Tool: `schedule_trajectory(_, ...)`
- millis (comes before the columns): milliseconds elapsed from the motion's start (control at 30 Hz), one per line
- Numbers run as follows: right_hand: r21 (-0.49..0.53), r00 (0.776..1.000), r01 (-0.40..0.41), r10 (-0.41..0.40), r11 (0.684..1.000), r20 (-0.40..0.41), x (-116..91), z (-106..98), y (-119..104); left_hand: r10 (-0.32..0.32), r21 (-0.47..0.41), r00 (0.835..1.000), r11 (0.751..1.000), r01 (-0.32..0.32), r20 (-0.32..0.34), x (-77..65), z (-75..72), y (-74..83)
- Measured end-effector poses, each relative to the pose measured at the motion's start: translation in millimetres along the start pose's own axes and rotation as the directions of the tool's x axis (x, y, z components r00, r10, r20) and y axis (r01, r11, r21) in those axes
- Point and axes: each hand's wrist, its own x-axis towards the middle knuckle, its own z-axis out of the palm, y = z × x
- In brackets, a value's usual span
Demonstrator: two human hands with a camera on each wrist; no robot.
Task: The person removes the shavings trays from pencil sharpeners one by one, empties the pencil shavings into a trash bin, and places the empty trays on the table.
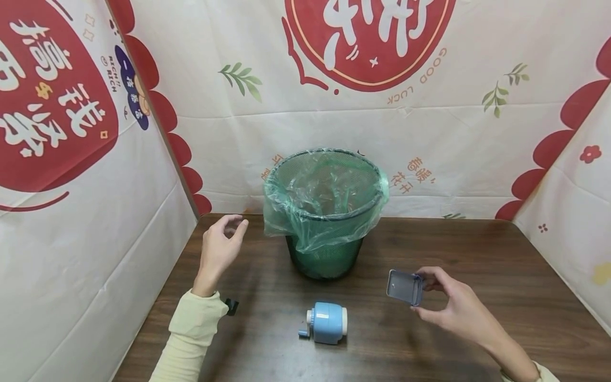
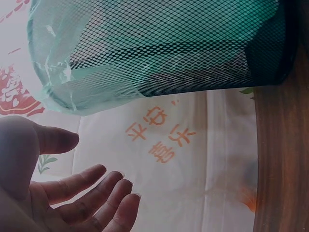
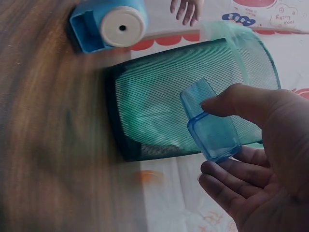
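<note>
Between thumb and fingers, my right hand [image 1: 460, 307] pinches a small see-through bluish plastic shavings drawer [image 1: 402, 287], held to the right of the bin. The right wrist view shows the drawer [image 3: 215, 137] in front of the bin's mesh side. My left hand [image 1: 221, 246] hovers left of the bin, fingers loosely bent and holding nothing. A light blue hand-crank pencil sharpener [image 1: 328, 322] stands between the hands, nearer to me. In the right wrist view, an open slot shows in the sharpener [image 3: 116, 24].
A dark mesh wastebasket [image 1: 326, 262] stands at the back of the wooden table [image 1: 458, 246]. Its thin green bag [image 1: 305, 231] folds over the rim. Printed cloth walls [image 1: 200, 138] enclose the back and sides. A small black object [image 1: 231, 306] shows at the left sleeve.
</note>
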Motion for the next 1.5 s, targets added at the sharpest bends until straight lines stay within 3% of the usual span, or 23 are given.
schedule_trajectory(267, 0.014, 0.994, -0.052, 0.050, 0.999, 0.092, -14, 15, 7, -0.028, 0.032, 0.999, 0.999, 0.027, 0.023, -4.5, 3.1, -6.4)
schedule_trajectory(667, 0.123, 0.970, -0.075, 0.044, 0.990, 0.239, -37, 39, 21, -0.052, 0.072, 0.998, 0.996, 0.050, 0.032, -11.3, 2.4, -18.3)
schedule_trajectory(967, 0.173, 0.961, -0.095, 0.045, 0.980, 0.272, -42, 47, 24, -0.090, 0.107, 0.995, 0.991, 0.084, 0.047, -13.8, 5.0, -23.4)
schedule_trajectory(1500, 0.138, 0.942, -0.182, 0.133, 0.974, 0.307, -46, 55, 27, -0.096, 0.136, 0.992, 0.987, 0.085, 0.079, -18.3, 9.7, -29.6)
